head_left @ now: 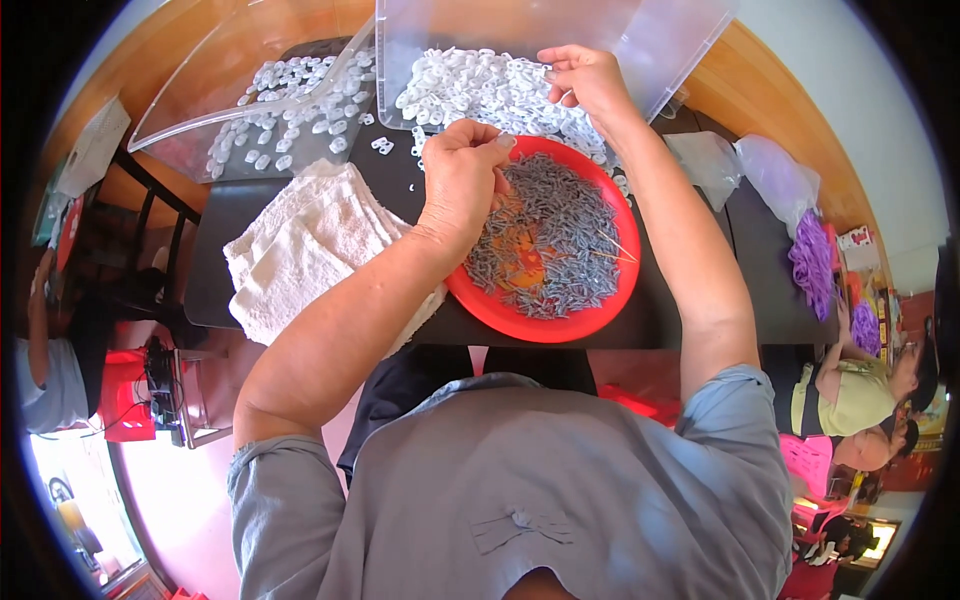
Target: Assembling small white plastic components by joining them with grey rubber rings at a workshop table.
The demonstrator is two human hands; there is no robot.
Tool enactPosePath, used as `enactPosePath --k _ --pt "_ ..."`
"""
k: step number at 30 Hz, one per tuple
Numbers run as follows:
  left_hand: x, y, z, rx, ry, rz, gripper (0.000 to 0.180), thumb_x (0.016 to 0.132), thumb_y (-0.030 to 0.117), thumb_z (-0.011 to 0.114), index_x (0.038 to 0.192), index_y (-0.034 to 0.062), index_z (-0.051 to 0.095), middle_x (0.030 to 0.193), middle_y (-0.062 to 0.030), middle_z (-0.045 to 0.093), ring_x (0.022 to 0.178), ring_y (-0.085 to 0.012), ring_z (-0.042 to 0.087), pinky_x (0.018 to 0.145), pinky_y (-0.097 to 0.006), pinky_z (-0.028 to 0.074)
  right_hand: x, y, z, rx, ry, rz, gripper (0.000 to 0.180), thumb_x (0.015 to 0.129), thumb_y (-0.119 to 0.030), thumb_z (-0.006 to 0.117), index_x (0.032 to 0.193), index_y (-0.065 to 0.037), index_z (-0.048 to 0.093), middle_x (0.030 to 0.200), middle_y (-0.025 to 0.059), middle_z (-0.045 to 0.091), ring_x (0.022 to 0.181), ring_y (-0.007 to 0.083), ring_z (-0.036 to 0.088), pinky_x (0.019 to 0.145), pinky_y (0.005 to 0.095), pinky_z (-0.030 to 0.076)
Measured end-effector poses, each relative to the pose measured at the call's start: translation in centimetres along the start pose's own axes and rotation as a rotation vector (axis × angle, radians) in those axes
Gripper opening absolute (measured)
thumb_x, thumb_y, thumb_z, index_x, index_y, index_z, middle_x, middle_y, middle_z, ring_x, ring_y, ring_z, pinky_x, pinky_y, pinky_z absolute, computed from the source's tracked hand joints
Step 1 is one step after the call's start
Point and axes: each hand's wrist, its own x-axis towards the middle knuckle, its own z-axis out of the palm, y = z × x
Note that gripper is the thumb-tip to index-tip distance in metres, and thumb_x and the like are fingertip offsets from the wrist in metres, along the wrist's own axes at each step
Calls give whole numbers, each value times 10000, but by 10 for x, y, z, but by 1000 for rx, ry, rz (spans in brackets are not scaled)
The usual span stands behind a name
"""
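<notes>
My left hand (pixel 462 182) is closed in a pinch above the left rim of a red round tray (pixel 628 290); whatever its fingertips hold is too small to make out. Heaped in the tray are many small grey, screw-like pieces (pixel 560 220), with a thin pale stick (pixel 618 247) lying among them. Farther back, my right hand (pixel 590 85) hovers over a clear plastic box (pixel 560 22), its fingers curled together. I cannot make out what is between them. Small white plastic pieces with holes (pixel 470 85) are piled in that box.
A folded white towel (pixel 300 250) lies left of the tray. Behind it, more white pieces (pixel 285 125) are spread by a clear bin edge (pixel 240 112). Clear bags (pixel 780 175) and a purple bundle (pixel 812 265) are at the right. Another person (pixel 865 385) is at the far right.
</notes>
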Motion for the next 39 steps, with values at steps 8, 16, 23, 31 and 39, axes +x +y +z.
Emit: enactPosePath --k 8,16,23,31,39 --pt "1 3 -3 -95 -9 10 124 848 65 628 878 -50 595 682 -71 575 464 -122 530 366 -250 375 -62 -23 -1 246 -124 96 241 844 -22 607 1070 54 638 833 70 639 645 108 600 519 216 425" --pt "2 0 -5 -116 -61 -26 135 871 87 633 910 -36 593 722 -75 590 535 -144 556 421 -263 411 -57 5 -3 -201 -22 -119 205 825 -37 598 1011 -35 682 830 62 653 667 173 622 578 291 462" --pt "0 2 -5 -77 -74 -71 116 856 74 643 886 -31 602 700 -63 586 501 -136 538 402 -257 399 -16 8 13 -777 49 -376 251 763 -113 578 971 -133 718 949 115 694 918 318 642 780 433 496" --pt "1 1 -5 -54 -74 -72 107 847 71 644 862 -28 607 667 -49 569 481 -128 528 384 -249 379 -2 6 41 -826 -116 -371 231 758 -147 585 942 -161 725 921 111 701 894 302 652 764 421 496" --pt "1 2 -3 -51 -87 -84 115 843 72 650 864 -32 605 667 -51 568 469 -132 527 381 -250 378 9 12 41 -873 -148 -418 203 764 -159 574 909 -131 712 893 117 698 879 303 652 741 431 490"
